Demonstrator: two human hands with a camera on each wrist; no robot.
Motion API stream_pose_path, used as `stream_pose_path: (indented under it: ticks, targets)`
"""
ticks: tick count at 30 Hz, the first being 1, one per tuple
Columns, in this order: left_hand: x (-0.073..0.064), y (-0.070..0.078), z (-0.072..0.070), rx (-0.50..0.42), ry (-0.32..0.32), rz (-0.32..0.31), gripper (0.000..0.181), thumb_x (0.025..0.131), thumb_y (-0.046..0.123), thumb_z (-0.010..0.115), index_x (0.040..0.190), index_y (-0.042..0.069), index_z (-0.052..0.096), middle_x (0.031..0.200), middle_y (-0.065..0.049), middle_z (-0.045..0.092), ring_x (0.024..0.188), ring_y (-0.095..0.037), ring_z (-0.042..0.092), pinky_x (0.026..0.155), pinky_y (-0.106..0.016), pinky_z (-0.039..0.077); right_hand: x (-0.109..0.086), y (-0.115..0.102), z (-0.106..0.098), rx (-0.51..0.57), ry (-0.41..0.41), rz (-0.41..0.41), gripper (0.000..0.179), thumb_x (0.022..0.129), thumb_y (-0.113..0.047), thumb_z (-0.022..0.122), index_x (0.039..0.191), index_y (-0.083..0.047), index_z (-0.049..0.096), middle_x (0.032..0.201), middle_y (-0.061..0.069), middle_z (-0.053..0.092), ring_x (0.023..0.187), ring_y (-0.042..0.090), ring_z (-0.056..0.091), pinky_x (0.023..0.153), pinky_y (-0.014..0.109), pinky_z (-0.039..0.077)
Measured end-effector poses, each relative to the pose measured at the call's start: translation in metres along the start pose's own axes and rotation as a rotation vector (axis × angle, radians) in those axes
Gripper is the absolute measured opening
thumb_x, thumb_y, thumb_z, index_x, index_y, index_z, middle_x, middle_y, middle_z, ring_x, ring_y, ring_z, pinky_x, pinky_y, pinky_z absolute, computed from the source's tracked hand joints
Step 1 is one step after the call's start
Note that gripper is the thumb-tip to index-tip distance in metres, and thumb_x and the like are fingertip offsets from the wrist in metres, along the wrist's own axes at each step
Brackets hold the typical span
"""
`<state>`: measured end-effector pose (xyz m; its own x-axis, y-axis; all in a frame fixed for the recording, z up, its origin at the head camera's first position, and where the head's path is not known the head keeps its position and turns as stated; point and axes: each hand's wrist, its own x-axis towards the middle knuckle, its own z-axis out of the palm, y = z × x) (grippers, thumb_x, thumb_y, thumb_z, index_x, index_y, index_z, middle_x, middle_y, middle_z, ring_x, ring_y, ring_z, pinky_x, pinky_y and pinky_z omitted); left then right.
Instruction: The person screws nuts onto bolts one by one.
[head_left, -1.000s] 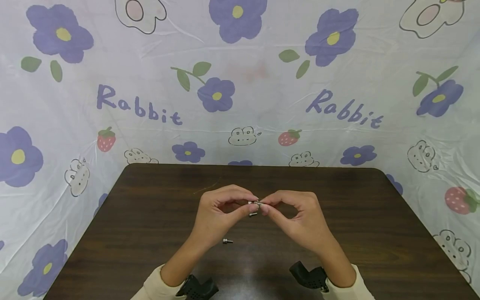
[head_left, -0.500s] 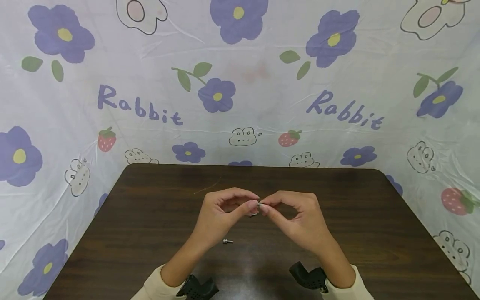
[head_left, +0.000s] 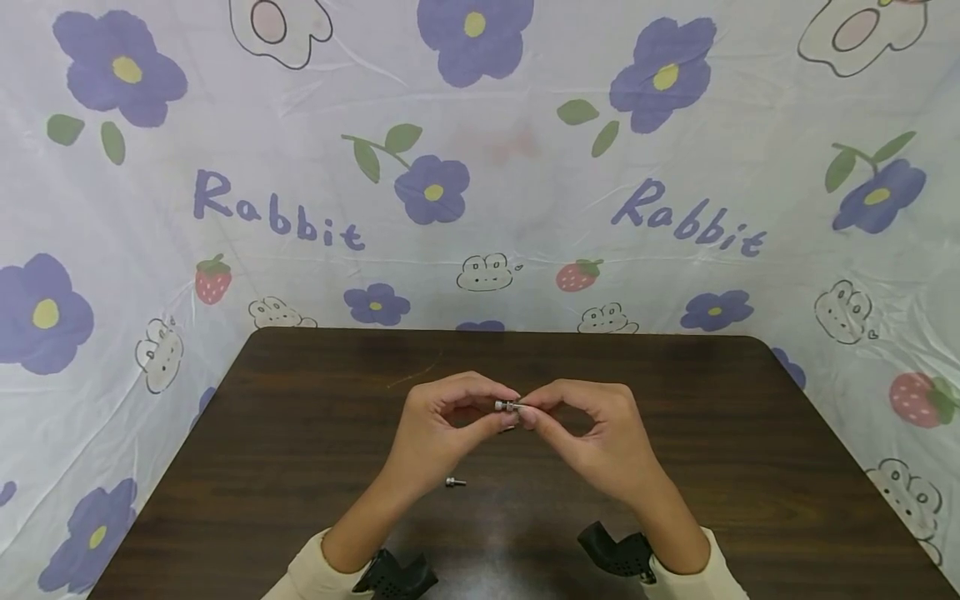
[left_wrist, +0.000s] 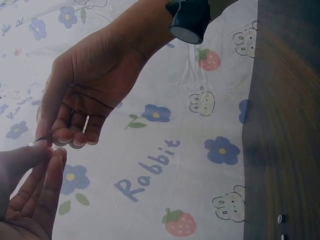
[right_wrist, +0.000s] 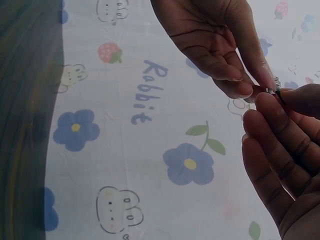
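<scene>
Between my two hands, a small silver bolt lies level above the table, head to the left, with a nut-like ring on its shaft. My left hand pinches the head side with thumb and fingers. On the other side, my right hand pinches the shaft's end between thumb and forefinger. In the right wrist view the bolt shows only partly among the fingertips. A second bolt lies on the table near my left wrist. Another bolt is mostly hidden below the left fingertips.
The dark brown wooden table spans the area under both hands. A white cloth with flowers, rabbits and lettering hangs behind it and at the sides. Black devices are strapped to both wrists.
My left thumb has shifted down, and the bolt's head and ring, covered half a second ago, show again. The right hand stays almost still; the bolt near the left wrist has not moved.
</scene>
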<state>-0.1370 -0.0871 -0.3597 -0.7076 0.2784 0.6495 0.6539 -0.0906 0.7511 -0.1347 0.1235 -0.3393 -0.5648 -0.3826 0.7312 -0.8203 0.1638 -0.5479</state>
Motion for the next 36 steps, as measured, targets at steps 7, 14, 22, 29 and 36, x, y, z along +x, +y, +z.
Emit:
stream_pose_path:
  ticks: [7, 14, 22, 29, 36]
  targets:
    - [-0.0001, -0.0001, 0.0010, -0.009, -0.002, -0.052, 0.017, 0.089, 0.002, 0.078, 0.105, 0.005, 0.077, 0.096, -0.006, 0.075, 0.080, -0.021, 0.072, 0.072, -0.040, 0.063, -0.0001, -0.0002, -0.0005, -0.017, -0.001, -0.002, 0.020, 0.085, 0.006, 0.078, 0.095, -0.012, 0.077, 0.086, 0.000, 0.075, 0.074, 0.010, 0.071, 0.066, 0.023, 0.058]
    - [0.0018, 0.0002, 0.0017, -0.045, -0.008, -0.109, 0.013, 0.093, 0.008, 0.076, 0.106, 0.006, 0.076, 0.097, -0.007, 0.075, 0.081, -0.024, 0.075, 0.072, -0.041, 0.063, 0.0010, -0.0011, -0.0003, -0.025, -0.028, 0.014, 0.020, 0.086, 0.005, 0.078, 0.096, -0.013, 0.077, 0.087, -0.001, 0.075, 0.075, 0.009, 0.071, 0.066, 0.023, 0.058]
    - [0.0005, 0.0003, 0.0010, -0.044, 0.010, -0.038, 0.025, 0.084, -0.001, 0.081, 0.107, 0.005, 0.074, 0.100, -0.009, 0.073, 0.084, -0.024, 0.074, 0.074, -0.040, 0.063, 0.0002, -0.0019, -0.0004, -0.017, -0.020, 0.013, 0.011, 0.090, -0.003, 0.076, 0.095, -0.012, 0.077, 0.087, 0.002, 0.076, 0.076, 0.010, 0.071, 0.067, 0.024, 0.059]
    - [0.0030, 0.0011, -0.0022, -0.033, 0.033, 0.031, 0.026, 0.082, -0.007, 0.080, 0.105, 0.003, 0.075, 0.098, -0.010, 0.071, 0.083, -0.025, 0.073, 0.073, -0.040, 0.063, 0.0031, -0.0012, -0.0016, -0.019, -0.010, 0.002, 0.013, 0.089, 0.000, 0.077, 0.094, -0.011, 0.077, 0.085, 0.001, 0.075, 0.074, 0.008, 0.071, 0.066, 0.023, 0.059]
    - [0.0019, -0.0009, -0.0019, -0.002, 0.040, -0.023, 0.016, 0.086, -0.002, 0.079, 0.100, 0.006, 0.076, 0.092, -0.007, 0.073, 0.074, -0.019, 0.070, 0.064, -0.034, 0.062, 0.0013, -0.0008, -0.0016, -0.020, -0.002, -0.001, 0.017, 0.086, 0.005, 0.078, 0.093, -0.010, 0.077, 0.084, -0.001, 0.075, 0.071, 0.009, 0.070, 0.064, 0.022, 0.058]
